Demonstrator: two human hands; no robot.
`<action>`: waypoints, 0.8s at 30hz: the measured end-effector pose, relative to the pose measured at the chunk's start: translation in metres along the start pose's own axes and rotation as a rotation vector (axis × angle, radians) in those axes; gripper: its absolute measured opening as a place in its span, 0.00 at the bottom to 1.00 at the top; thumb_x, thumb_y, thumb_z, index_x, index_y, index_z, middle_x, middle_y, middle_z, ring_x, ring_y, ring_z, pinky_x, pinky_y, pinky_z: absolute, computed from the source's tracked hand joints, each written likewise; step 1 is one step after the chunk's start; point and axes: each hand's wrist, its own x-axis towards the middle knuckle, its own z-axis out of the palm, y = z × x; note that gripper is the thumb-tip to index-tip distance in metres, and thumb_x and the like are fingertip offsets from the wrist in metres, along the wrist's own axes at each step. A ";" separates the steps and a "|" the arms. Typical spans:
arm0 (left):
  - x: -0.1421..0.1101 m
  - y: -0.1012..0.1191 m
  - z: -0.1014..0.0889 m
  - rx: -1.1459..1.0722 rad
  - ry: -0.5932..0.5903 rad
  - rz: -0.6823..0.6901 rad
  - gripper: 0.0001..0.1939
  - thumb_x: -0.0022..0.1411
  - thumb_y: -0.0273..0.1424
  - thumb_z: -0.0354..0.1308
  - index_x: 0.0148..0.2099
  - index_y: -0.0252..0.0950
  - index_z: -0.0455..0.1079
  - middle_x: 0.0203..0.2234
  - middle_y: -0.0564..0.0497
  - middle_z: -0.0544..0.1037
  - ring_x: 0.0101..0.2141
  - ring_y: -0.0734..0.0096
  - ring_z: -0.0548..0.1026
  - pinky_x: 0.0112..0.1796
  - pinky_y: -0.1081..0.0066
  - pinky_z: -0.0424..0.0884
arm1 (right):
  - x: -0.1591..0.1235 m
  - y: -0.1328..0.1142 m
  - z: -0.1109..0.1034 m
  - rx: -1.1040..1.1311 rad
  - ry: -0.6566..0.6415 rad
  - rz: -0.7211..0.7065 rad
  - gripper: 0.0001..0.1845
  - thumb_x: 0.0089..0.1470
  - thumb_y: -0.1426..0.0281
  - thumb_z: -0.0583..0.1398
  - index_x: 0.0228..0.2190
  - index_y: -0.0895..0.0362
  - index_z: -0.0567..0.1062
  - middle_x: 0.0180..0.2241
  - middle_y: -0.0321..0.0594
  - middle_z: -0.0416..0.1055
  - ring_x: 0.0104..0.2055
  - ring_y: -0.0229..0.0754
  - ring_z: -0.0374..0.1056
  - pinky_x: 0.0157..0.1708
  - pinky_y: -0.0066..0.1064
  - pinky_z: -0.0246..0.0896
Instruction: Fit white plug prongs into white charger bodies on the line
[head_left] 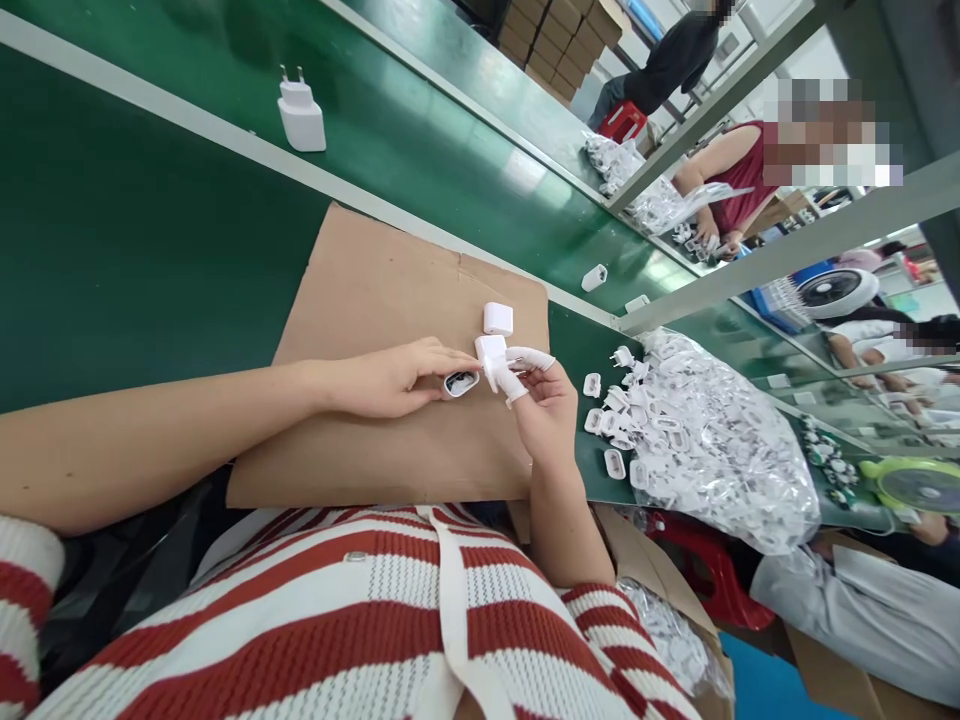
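Over a cardboard sheet, my left hand is closed on a white charger housing. The housing's open end faces me and shows dark parts inside. My right hand, with white covers on its thumb and forefinger, pinches a white plug cover close beside that housing. My left fingertips reach to the edge of the cover; I cannot tell whether they touch it. Just beyond, another white charger housing stands on the cardboard.
To the right, loose white plug covers spill from a large clear plastic bag. A complete-looking white charger lies on the green conveyor, farther along from a white housing. A metal frame post rises at right. Co-workers sit across the line.
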 end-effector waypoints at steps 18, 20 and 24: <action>0.005 -0.006 0.017 -0.075 0.239 -0.125 0.15 0.59 0.43 0.67 0.36 0.36 0.73 0.30 0.51 0.71 0.30 0.69 0.69 0.31 0.70 0.65 | -0.017 0.001 0.004 -0.807 -0.211 -0.600 0.19 0.60 0.78 0.56 0.50 0.53 0.77 0.37 0.43 0.75 0.42 0.47 0.69 0.41 0.37 0.65; 0.005 -0.008 0.019 -0.064 0.247 -0.124 0.14 0.59 0.41 0.67 0.35 0.35 0.72 0.30 0.52 0.70 0.30 0.70 0.68 0.31 0.70 0.64 | -0.015 0.000 0.008 -0.839 -0.216 -0.602 0.18 0.60 0.78 0.57 0.49 0.53 0.77 0.35 0.41 0.74 0.40 0.46 0.68 0.38 0.36 0.64; 0.004 -0.010 0.020 -0.053 0.261 -0.115 0.15 0.59 0.40 0.67 0.33 0.34 0.70 0.29 0.53 0.69 0.29 0.71 0.67 0.31 0.70 0.63 | -0.012 -0.001 0.014 -0.811 -0.190 -0.593 0.15 0.61 0.77 0.58 0.46 0.53 0.77 0.35 0.40 0.75 0.37 0.44 0.67 0.37 0.35 0.63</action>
